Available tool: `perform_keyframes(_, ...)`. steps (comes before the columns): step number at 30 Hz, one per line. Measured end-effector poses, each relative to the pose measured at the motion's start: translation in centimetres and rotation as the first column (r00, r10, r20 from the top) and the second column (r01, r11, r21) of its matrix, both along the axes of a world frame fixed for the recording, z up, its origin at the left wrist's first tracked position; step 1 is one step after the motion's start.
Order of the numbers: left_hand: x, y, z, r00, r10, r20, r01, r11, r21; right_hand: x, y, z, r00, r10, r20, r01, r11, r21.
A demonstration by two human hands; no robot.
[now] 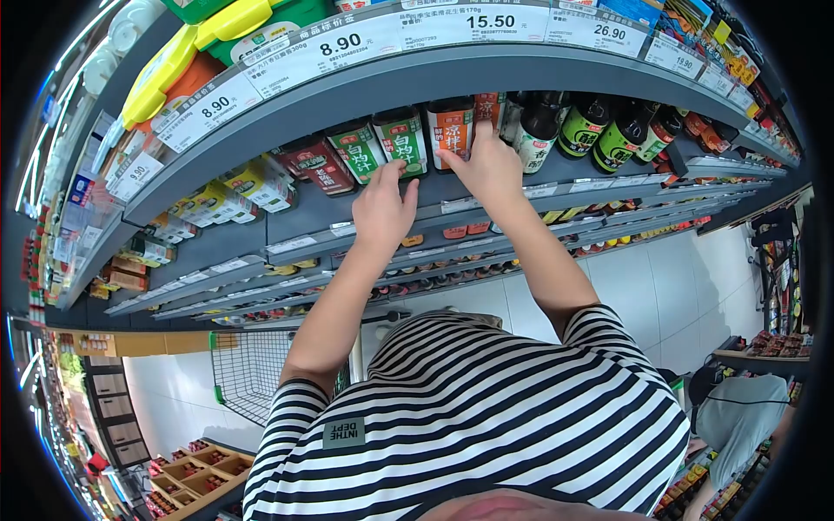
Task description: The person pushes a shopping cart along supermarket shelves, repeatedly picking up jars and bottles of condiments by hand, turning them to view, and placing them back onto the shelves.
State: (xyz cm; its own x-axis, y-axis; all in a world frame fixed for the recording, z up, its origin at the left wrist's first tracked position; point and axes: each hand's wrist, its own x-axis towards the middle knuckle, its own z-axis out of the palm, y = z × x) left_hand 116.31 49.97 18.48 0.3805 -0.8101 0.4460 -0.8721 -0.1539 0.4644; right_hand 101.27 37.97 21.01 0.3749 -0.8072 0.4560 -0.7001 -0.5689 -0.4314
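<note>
My left hand [383, 205] has its fingers stretched up against the lower front of a green-labelled sauce bottle [400, 139]. A second green-labelled bottle [357, 154] stands just left of it. My right hand [489, 171] has its thumb spread from the fingers; the thumb meets the front of an orange-labelled sauce bottle [451, 130]. Its fingertips reach up to another orange-labelled bottle [489, 108], partly hidden behind the hand. Right of that hand is a dark bottle with a pale label [537, 137]. Neither hand is wrapped round a bottle.
The upper shelf's price strip [347, 45] overhangs the bottles. A dark red bottle [320, 165] stands left, green-labelled vinegar bottles [584, 127] right. Lower shelves [313, 285] hold more goods. Behind are a shopping cart [243, 369] and another person [738, 417].
</note>
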Motion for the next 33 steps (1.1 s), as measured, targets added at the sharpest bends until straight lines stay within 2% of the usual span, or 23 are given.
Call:
perform_keyframes(2, -0.4, 0.5, 0.4, 1.0, -0.006, -0.02, 0.006, 1.0, 0.003, 0.2, 0.1, -0.2, 0.999, -0.012, -0.037, 0.016, 0.996, 0.089)
perform_keyframes(4, -0.9, 1.0, 0.6, 0.999, -0.01, -0.04, 0.01, 1.0, 0.006, 0.3, 0.1, -0.3, 0.999, -0.012, -0.036, 0.016, 0.995, 0.094)
perform_keyframes(6, -1.3, 1.8, 0.6, 0.99, -0.143, -0.003, 0.138, 0.964, -0.226, 0.2, 0.3, -0.3, 0.999, -0.011, -0.036, 0.014, 0.995, 0.1)
perform_keyframes(7, -1.4, 2.5, 0.3, 0.991, -0.137, -0.002, 0.133, 0.965, -0.225, -0.2, 0.3, -0.3, 0.998, 0.007, -0.056, -0.001, 0.995, 0.105)
perform_keyframes(9, -1.4, 4.8, -0.8, 0.945, -0.31, 0.109, 0.328, 0.864, -0.382, -0.9, 0.7, -0.2, 0.997, 0.037, -0.068, -0.029, 0.993, 0.11)
perform_keyframes(11, -2.0, 8.7, -3.0, 0.929, -0.366, 0.05, 0.361, 0.872, -0.331, -2.3, 1.7, -0.2, 0.994, 0.051, 0.098, -0.05, 0.999, -0.009)
perform_keyframes(12, -2.1, 10.7, -5.0, 0.94, -0.342, 0.01, 0.333, 0.909, -0.252, -3.2, 2.2, -0.3, 0.983, 0.083, 0.162, -0.081, 0.997, -0.017)
perform_keyframes(14, -1.4, 15.4, -11.6, 0.966, -0.251, -0.07, 0.245, 0.966, -0.076, -4.8, 3.0, -1.1, 0.908, 0.259, 0.329, -0.191, 0.956, -0.225)
perform_keyframes(15, -0.7, 18.1, -15.1, 0.978, -0.183, -0.104, 0.186, 0.982, 0.017, -5.7, 3.5, -1.8, 0.884, 0.309, 0.35, -0.234, 0.942, -0.24)
perform_keyframes(16, -0.7, 20.9, -16.9, 0.982, -0.156, -0.102, 0.159, 0.987, 0.025, -6.5, 3.9, -2.5, 0.856, 0.361, 0.369, -0.279, 0.925, -0.257)
perform_keyframes(18, -1.5, 26.7, -19.7, 0.985, 0.169, -0.028, -0.154, 0.946, 0.283, -7.9, 4.7, -3.8, 0.792, 0.489, 0.366, -0.39, 0.866, -0.312)
perform_keyframes(19, -1.9, 29.8, -21.6, 0.973, 0.216, -0.085, -0.162, 0.894, 0.419, -8.3, 5.4, -4.7, 0.761, 0.519, 0.39, -0.444, 0.854, -0.271)
perform_keyframes(21, -3.4, 34.1, -24.1, 0.974, 0.219, -0.054, -0.159, 0.835, 0.528, -8.3, 6.8, -6.6, 0.698, 0.585, 0.413, -0.545, 0.808, -0.225)
perform_keyframes(22, -3.9, 35.4, -24.8, 0.983, 0.152, 0.102, -0.183, 0.783, 0.594, -8.0, 7.4, -7.6, 0.676, 0.616, 0.404, -0.62, 0.772, -0.139)
perform_keyframes(23, -4.4, 36.4, -25.8, 0.975, 0.195, 0.103, -0.217, 0.772, 0.598, -7.7, 8.0, -8.5, 0.656, 0.642, 0.397, -0.683, 0.729, -0.05)
perform_keyframes(25, -4.3, 35.9, -24.3, 0.978, 0.199, 0.06, -0.197, 0.793, 0.576, -6.3, 9.3, -9.7, 0.602, 0.71, 0.366, -0.76, 0.65, -0.013)
perform_keyframes(26, -4.7, 35.3, -23.6, 0.962, 0.271, -0.003, -0.226, 0.805, 0.548, -5.5, 9.9, -10.1, 0.572, 0.75, 0.331, -0.799, 0.601, 0.021)
perform_keyframes(29, -5.0, 34.5, -22.1, 0.94, 0.334, -0.076, -0.242, 0.805, 0.542, -3.0, 11.5, -10.9, 0.491, 0.827, 0.275, -0.871, 0.477, 0.121)
perform_keyframes(30, -4.9, 34.6, -22.1, 0.939, 0.332, -0.086, -0.231, 0.797, 0.557, -2.5, 11.9, -11.6, 0.469, 0.855, 0.219, -0.877, 0.422, 0.229)
perform_keyframes(31, -4.8, 34.8, -22.1, 0.93, 0.357, -0.089, -0.254, 0.798, 0.547, -2.1, 12.2, -12.3, 0.445, 0.871, 0.209, -0.889, 0.401, 0.222)
perform_keyframes(33, -4.6, 35.1, -22.1, 0.882, 0.409, -0.235, -0.233, 0.811, 0.537, -0.9, 12.8, -13.8, 0.356, 0.931, 0.075, -0.892, 0.315, 0.325)
